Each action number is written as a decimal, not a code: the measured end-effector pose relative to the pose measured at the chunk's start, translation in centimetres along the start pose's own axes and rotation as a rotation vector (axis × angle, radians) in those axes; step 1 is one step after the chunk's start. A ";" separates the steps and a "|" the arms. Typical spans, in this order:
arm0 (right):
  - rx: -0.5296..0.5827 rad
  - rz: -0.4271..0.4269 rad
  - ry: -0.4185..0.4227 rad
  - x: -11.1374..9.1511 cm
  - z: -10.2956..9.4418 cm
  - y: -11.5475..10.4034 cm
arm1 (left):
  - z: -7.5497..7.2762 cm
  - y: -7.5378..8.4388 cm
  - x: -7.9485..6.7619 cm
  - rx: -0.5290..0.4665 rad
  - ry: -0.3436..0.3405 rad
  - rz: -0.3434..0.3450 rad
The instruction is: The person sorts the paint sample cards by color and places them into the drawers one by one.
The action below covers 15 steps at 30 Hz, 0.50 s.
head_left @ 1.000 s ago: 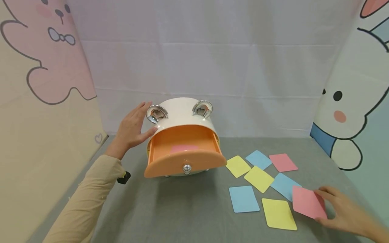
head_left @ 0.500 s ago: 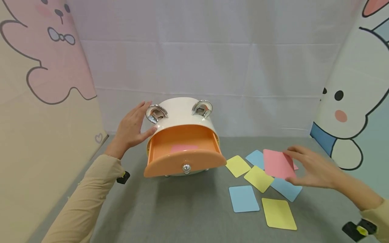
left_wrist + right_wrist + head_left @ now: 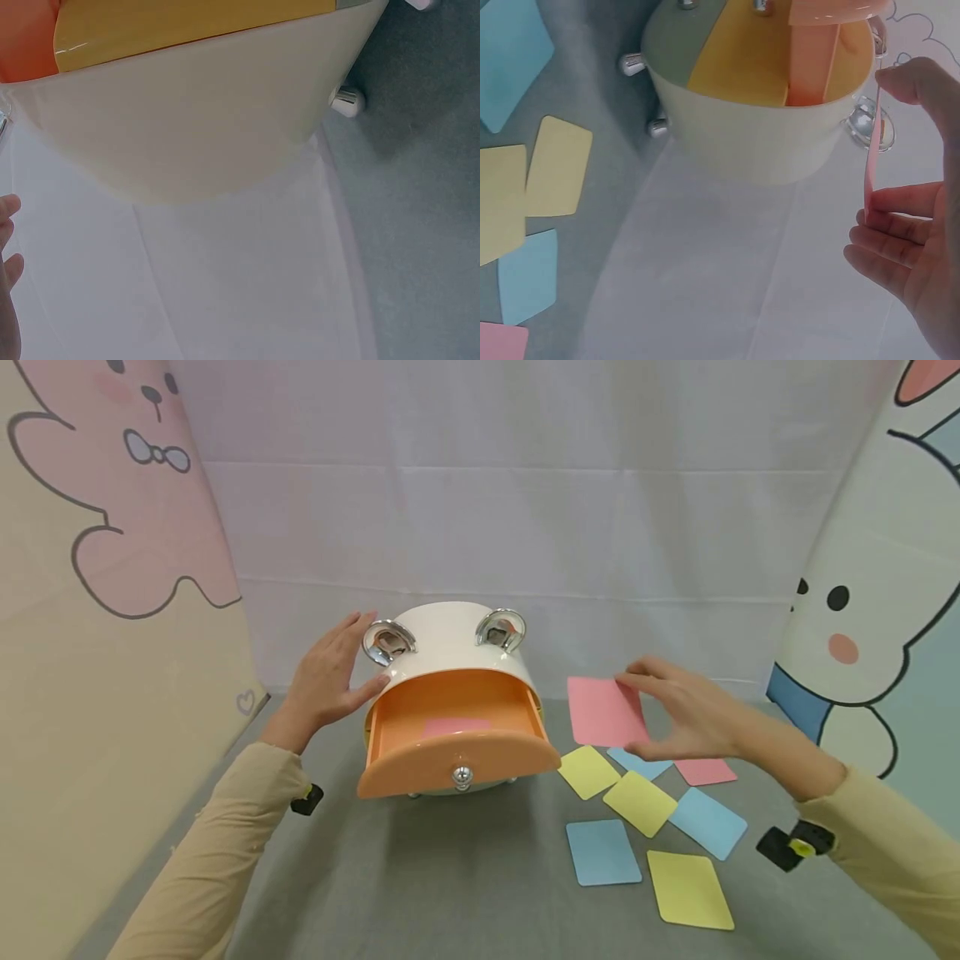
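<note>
A white rounded drawer box (image 3: 444, 639) with two silver ears stands on the grey table. Its top orange drawer (image 3: 420, 768) is pulled out, and a pink card (image 3: 456, 726) lies inside. My left hand (image 3: 321, 683) is at the box's left side, fingers extended, thumb at the edge near the drawer opening. To the right of the box, my right hand (image 3: 693, 714) pinches a pink square card (image 3: 602, 712) between thumb and fingers, above the table. The right wrist view has that card edge-on, with the box's yellow and green lower fronts beyond it.
Several cards lie on the table at right: a near yellow card (image 3: 690, 889), a blue card (image 3: 603, 853), another blue card (image 3: 708, 822) and a pink card (image 3: 705, 772) among them. A white cloth (image 3: 675, 527) hangs behind, with printed cloths at both sides.
My right hand has carried the pink card from the near right, up and leftward toward the box. My left hand stays at the box, and the drawer has not moved.
</note>
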State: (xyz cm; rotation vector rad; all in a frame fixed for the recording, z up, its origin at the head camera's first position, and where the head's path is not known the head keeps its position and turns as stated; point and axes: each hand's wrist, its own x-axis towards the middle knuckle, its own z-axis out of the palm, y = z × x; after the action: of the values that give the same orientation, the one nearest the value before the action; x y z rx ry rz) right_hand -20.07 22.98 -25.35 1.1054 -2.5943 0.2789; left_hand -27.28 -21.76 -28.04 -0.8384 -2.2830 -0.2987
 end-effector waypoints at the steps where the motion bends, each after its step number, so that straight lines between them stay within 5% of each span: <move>1: -0.001 -0.005 -0.002 0.6 -0.2 -0.2 | 0.0 0.0 0.0 0.000 0.001 -0.001; 15: 0.064 -0.121 -0.014 7.8 0.2 -4.1 | 0.0 0.1 -0.1 -0.001 0.000 -0.010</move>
State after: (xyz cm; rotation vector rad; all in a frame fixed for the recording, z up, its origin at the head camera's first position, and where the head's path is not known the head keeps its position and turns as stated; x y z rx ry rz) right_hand -22.25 14.97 -22.54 1.2846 -2.5341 0.3289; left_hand -27.16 -21.73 -28.13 -0.8274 -2.2880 -0.3048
